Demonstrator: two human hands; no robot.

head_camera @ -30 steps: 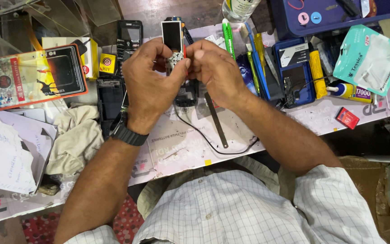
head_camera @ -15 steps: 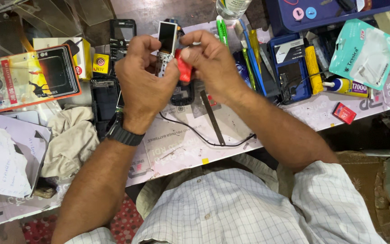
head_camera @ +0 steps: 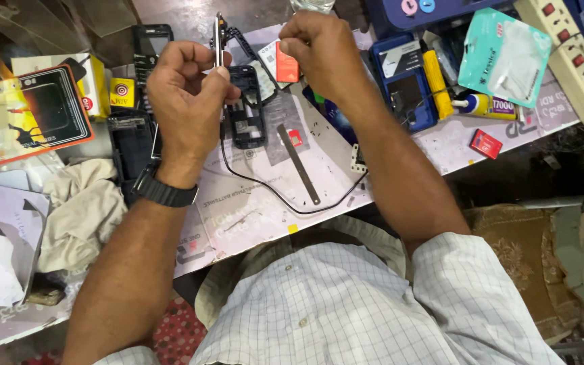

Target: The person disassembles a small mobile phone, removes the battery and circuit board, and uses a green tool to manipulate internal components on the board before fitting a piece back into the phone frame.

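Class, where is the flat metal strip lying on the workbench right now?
In the head view, the metal strip lies diagonally at mid-bench, below the open phone body, between the forearms, above the black cable.

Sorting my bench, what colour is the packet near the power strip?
Teal packet with a clear window, beside the power strip; head view shows it.

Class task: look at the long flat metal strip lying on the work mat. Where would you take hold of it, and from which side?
Take the metal strip near its lower end, from above, pinching its two long edges. It lies flat and slanted on the mat, and that end is bare, though the black cable runs near it. The upper end sits close to the open phone body.
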